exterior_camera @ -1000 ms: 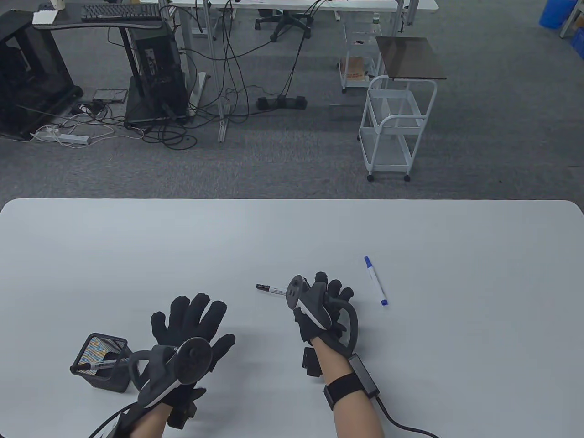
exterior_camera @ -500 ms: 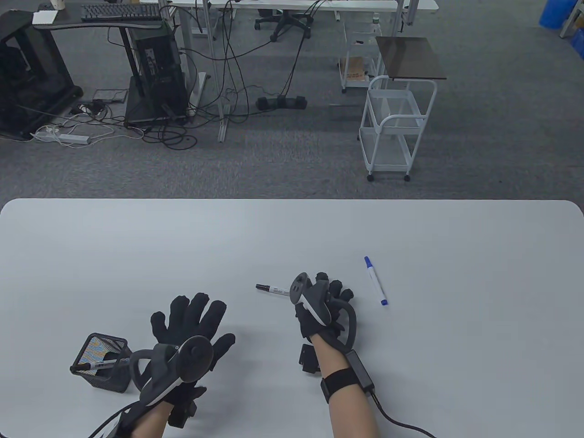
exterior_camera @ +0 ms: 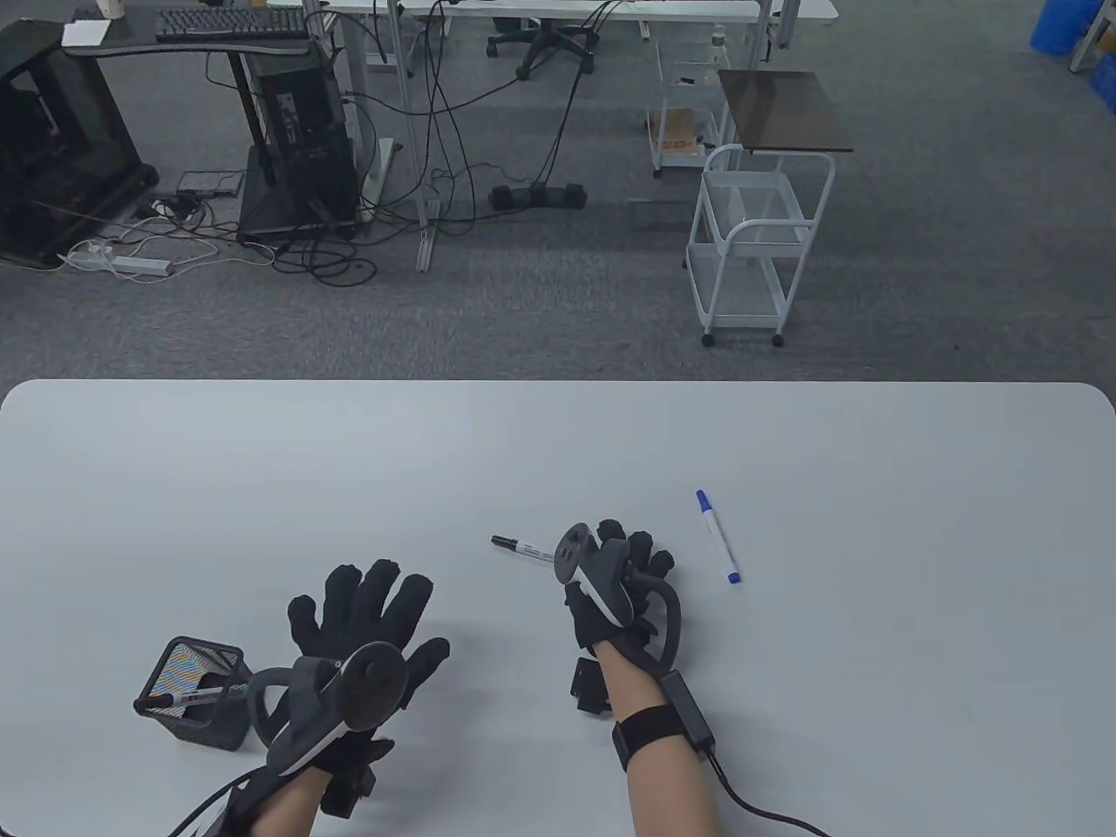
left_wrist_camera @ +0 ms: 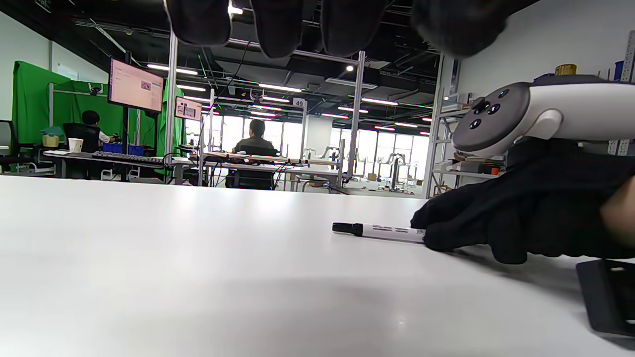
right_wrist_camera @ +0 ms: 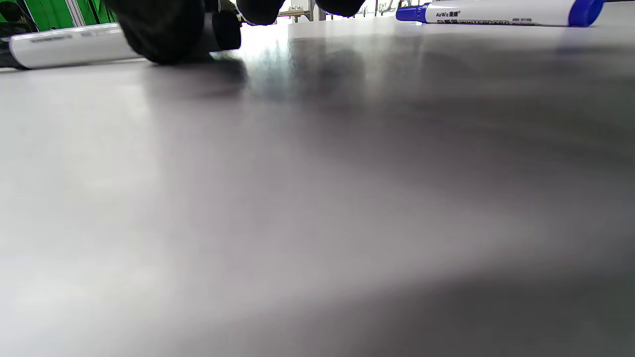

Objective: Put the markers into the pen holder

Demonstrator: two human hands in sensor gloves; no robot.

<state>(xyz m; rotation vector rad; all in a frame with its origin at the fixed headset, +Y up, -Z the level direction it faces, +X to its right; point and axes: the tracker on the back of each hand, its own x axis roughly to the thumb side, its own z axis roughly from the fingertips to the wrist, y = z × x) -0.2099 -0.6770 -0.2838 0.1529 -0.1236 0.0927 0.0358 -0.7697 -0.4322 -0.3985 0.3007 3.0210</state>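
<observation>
A black mesh pen holder (exterior_camera: pixel 218 728) stands at the near left with one black-capped marker (exterior_camera: pixel 187 697) leaning in it. My left hand (exterior_camera: pixel 366 610) rests flat on the table just right of the holder, fingers spread and empty. My right hand (exterior_camera: pixel 621 558) grips the rear end of a white marker with a black cap (exterior_camera: pixel 523 548), which lies on the table pointing left; it also shows in the left wrist view (left_wrist_camera: pixel 382 231) and the right wrist view (right_wrist_camera: pixel 64 45). A blue-capped marker (exterior_camera: pixel 718 536) lies to the right of that hand, apart from it.
The white table (exterior_camera: pixel 558 436) has its far edge and rounded corners in view. A cable runs from my right wrist off the near edge. A white wire cart (exterior_camera: pixel 754 244) and desks stand on the floor beyond.
My right hand has closed on the black-capped marker and its tip has shifted slightly right and away. The left hand, the holder and the blue marker have not moved.
</observation>
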